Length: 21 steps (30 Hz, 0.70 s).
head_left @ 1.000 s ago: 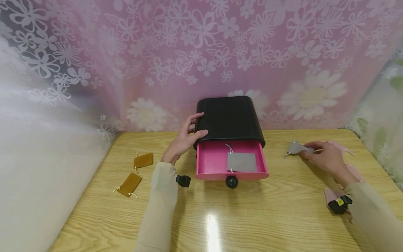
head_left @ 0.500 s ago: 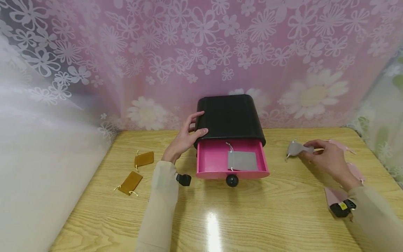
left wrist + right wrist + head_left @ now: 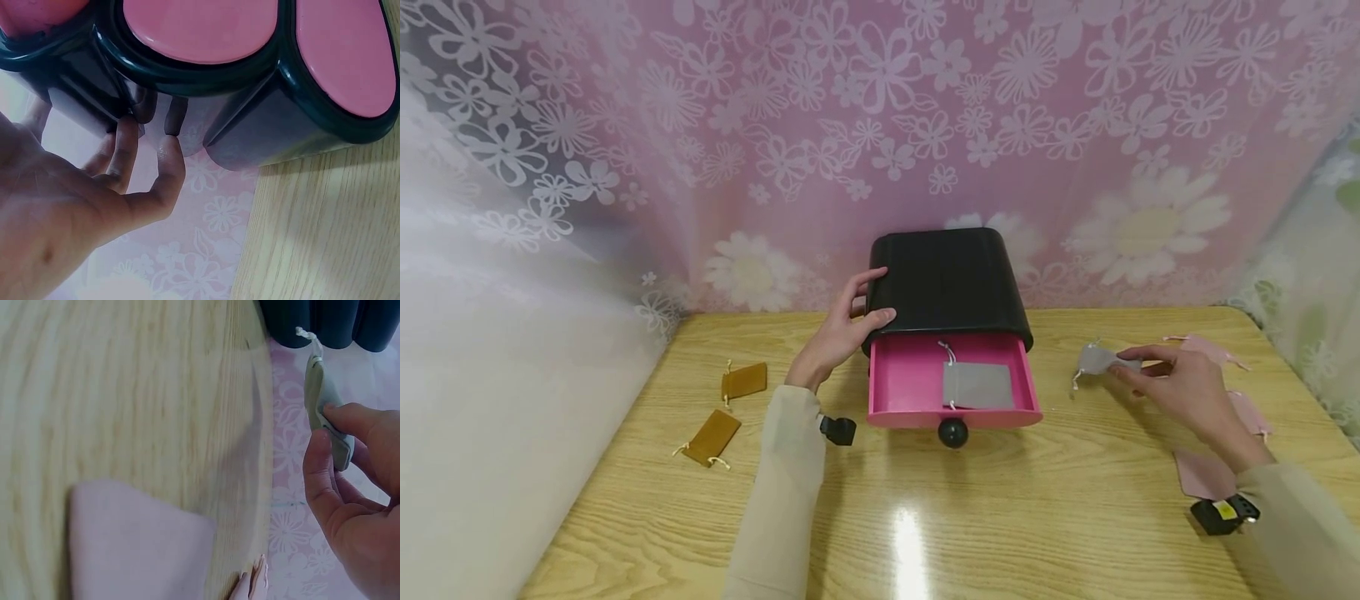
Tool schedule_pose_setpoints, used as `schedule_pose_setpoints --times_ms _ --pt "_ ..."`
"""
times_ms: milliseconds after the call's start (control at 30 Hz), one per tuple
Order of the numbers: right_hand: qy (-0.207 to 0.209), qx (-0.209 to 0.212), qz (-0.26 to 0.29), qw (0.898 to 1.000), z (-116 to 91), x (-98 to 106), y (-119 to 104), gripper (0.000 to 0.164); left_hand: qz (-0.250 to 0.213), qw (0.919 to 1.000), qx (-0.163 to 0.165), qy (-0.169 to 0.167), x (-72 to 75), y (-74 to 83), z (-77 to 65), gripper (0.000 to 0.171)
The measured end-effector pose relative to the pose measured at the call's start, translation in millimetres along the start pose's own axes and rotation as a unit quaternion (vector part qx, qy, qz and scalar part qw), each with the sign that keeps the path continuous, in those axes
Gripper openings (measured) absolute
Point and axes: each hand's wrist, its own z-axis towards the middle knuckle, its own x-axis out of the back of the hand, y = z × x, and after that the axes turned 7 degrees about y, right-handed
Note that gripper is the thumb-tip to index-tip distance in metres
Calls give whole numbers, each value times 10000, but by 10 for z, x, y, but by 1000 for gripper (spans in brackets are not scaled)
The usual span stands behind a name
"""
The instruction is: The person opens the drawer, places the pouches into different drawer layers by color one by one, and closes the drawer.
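In the head view, a black drawer unit (image 3: 947, 283) stands mid-table with a pink drawer (image 3: 906, 379) pulled out. A grey drawstring pouch (image 3: 977, 385) lies flat inside that drawer. My left hand (image 3: 835, 337) rests on the unit's left side, thumb on the top, fingers spread; the left wrist view has its fingertips (image 3: 170, 150) against the glossy side. To the right of the unit, my right hand (image 3: 1187, 387) pinches a second grey drawstring pouch (image 3: 1097, 358) between thumb and fingers. In the right wrist view this pouch (image 3: 325, 406) hangs above the table, cord end pointing away from the hand.
Two brown drawstring pouches (image 3: 712, 437) lie on the table at the left. Several pink pouches (image 3: 1206, 475) lie on the right, beneath and beside the right forearm. A black round knob (image 3: 952, 432) sticks out from the drawer front. A flowered pink curtain (image 3: 880, 150) hangs behind.
My right hand has shifted slightly with the grey pouch, which has moved a little to the left. The left hand, drawer unit and other pouches stay in place.
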Motion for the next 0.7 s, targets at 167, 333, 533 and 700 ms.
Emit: schedule_pose_setpoints --times_ms 167,333,533,700 --pt "130 -19 30 9999 -39 -5 -57 46 -44 10000 2 10 -6 -6 0 58" --pt "250 51 78 9996 -80 4 -117 43 -63 10000 13 -1 -14 -22 -2 58" --pt "384 110 278 9988 -123 42 -235 40 -96 10000 -15 -12 -11 -24 0 59" --pt "568 207 427 9973 -157 74 -354 35 -129 9999 -25 -22 -6 -24 11 59"
